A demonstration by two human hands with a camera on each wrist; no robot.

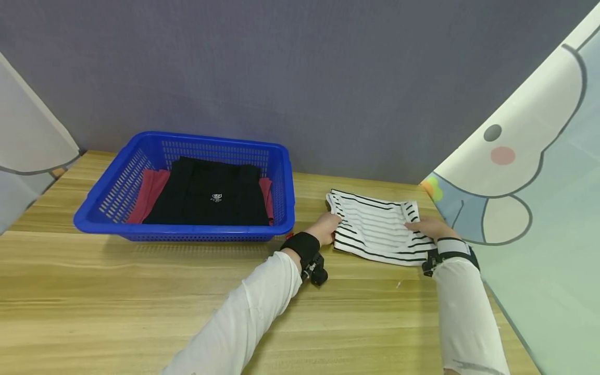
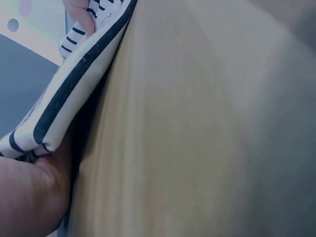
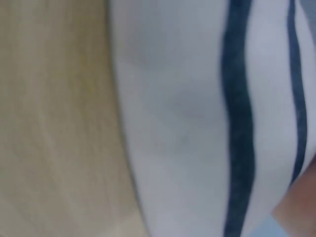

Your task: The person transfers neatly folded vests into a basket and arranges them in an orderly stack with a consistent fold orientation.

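Note:
A folded white garment with black stripes (image 1: 375, 226) lies on the wooden table, right of the basket. My left hand (image 1: 325, 227) grips its left edge, the fingers hidden by the fabric. At the opposite edge my right hand (image 1: 428, 227) pinches the cloth, thumb on top. The left wrist view shows the striped cloth (image 2: 74, 89) slightly raised along its near edge, with the left hand (image 2: 29, 197) under its corner and the right hand (image 2: 80, 14) at the far end. In the right wrist view, the striped fabric (image 3: 182, 123) fills the middle, blurred.
A blue plastic basket (image 1: 201, 229) stands at the left on the table (image 1: 140, 302). Inside are a folded black garment (image 1: 211, 192) and red cloth (image 1: 149, 195) beneath it. A grey partition (image 1: 300, 88) rises behind, and a cartoon-printed panel (image 1: 529, 208) borders the right side.

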